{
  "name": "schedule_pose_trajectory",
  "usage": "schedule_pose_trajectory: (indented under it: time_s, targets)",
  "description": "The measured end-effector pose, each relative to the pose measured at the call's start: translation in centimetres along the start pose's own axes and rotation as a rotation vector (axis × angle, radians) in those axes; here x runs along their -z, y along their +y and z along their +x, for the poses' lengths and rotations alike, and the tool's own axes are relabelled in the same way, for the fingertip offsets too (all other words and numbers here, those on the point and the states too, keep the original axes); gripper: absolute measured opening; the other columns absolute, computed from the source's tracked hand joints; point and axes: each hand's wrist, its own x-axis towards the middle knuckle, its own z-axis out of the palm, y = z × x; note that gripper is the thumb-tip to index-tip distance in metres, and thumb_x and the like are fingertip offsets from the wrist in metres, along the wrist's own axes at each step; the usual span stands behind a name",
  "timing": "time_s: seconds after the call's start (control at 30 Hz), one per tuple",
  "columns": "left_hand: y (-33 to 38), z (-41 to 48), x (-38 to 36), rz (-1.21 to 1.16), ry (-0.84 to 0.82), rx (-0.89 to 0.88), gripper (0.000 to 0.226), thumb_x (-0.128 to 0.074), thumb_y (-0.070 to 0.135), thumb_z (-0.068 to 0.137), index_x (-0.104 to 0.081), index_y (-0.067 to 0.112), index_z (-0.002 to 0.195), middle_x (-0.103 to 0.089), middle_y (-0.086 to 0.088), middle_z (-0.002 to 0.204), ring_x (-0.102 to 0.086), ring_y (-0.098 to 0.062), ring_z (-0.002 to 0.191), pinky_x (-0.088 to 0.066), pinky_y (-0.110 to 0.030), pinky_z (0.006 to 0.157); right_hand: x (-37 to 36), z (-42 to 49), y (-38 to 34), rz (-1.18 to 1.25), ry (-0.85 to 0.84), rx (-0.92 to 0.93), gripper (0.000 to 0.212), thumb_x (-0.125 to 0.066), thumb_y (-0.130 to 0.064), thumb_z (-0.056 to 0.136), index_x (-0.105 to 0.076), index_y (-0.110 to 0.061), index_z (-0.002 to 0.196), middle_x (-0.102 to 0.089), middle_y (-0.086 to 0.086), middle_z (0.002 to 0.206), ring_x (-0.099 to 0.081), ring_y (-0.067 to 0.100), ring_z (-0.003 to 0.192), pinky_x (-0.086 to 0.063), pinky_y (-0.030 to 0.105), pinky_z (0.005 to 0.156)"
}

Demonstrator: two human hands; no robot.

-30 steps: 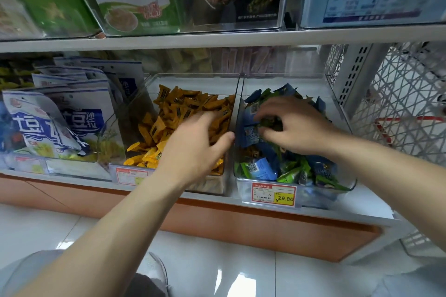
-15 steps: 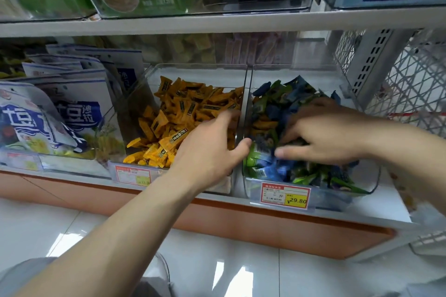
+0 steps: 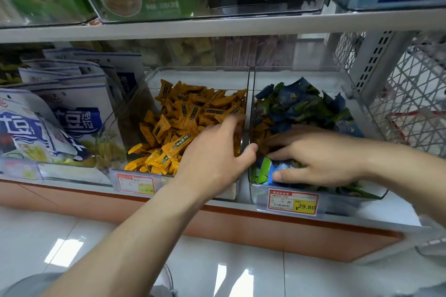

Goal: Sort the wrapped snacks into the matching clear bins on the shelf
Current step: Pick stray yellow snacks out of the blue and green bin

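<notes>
The stray yellow snacks (image 3: pixel 265 132) lie against the left wall of the right bin (image 3: pixel 362 116), just beyond the stretched, spread fingers of the right hand (image 3: pixel 321 159), which is the nearer one; the left hand (image 3: pixel 214 159) rests outside that wall, and I cannot tell if it holds anything.

Blue-and-white bags (image 3: pixel 60 123) stand at left, a wire basket (image 3: pixel 410 94) at right.
</notes>
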Motion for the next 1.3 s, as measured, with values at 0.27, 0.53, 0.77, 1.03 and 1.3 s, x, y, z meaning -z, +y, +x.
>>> schedule_pose_trajectory:
  time_s: [0.27,0.53,0.77,1.03,1.3]
  targets:
    - [0.0,-0.1,0.2,-0.005,-0.016,-0.011,0.051,-0.057,0.051,0.090,-0.042,0.033,0.136,-0.062,0.012,0.104,-0.058,-0.012,0.099,-0.051,-0.032,0.078,2.1,2.2,1.4,0.320,0.151,-0.196,0.042,-0.045,-0.056,0.096,-0.067,-0.022,0.087,-0.066,-0.002,0.078,-0.060,0.012,0.070,-0.050,0.039,0.072]
    - [0.2,0.0,0.2,-0.012,-0.019,-0.001,0.052,-0.058,0.050,0.090,-0.042,0.033,0.136,-0.064,0.010,0.108,-0.058,-0.012,0.101,-0.052,-0.032,0.081,1.2,5.6,1.9,0.115,-0.072,-0.213,0.038,-0.068,-0.050,0.083,-0.065,-0.033,0.116,-0.070,-0.007,0.107,-0.064,0.016,0.094,-0.055,0.038,0.081]
    - [0.1,0.1,0.2,-0.032,-0.027,0.004,0.057,-0.058,0.056,0.088,-0.040,0.033,0.137,-0.063,0.008,0.114,-0.058,-0.013,0.107,-0.053,-0.035,0.086,1.1,5.1,2.5,-0.064,-0.228,-0.287,0.045,-0.068,-0.048,0.086,-0.059,-0.020,0.120,-0.062,-0.004,0.098,-0.059,0.016,0.084,-0.047,0.030,0.065]
    - [0.2,0.6,0.6,-0.126,0.055,0.007,0.059,-0.064,0.053,0.086,-0.051,0.026,0.136,-0.062,0.006,0.125,-0.056,-0.013,0.115,-0.050,-0.038,0.095,2.1,1.9,2.7,0.605,0.297,-0.249,0.041,-0.080,-0.038,0.080,-0.053,-0.041,0.111,-0.056,-0.029,0.104,-0.052,-0.020,0.091,-0.040,0.002,0.074]
    - [3.7,0.8,1.4,-0.583,0.132,-0.037,0.051,-0.076,0.040,0.083,-0.060,0.026,0.129,-0.067,0.012,0.113,-0.064,-0.003,0.104,-0.053,-0.025,0.089,3.1,-0.3,-1.0,0.864,0.578,-0.092,0.037,-0.090,-0.022,0.067,-0.065,-0.031,0.093,-0.070,-0.008,0.086,-0.063,-0.002,0.076,-0.049,0.017,0.067]
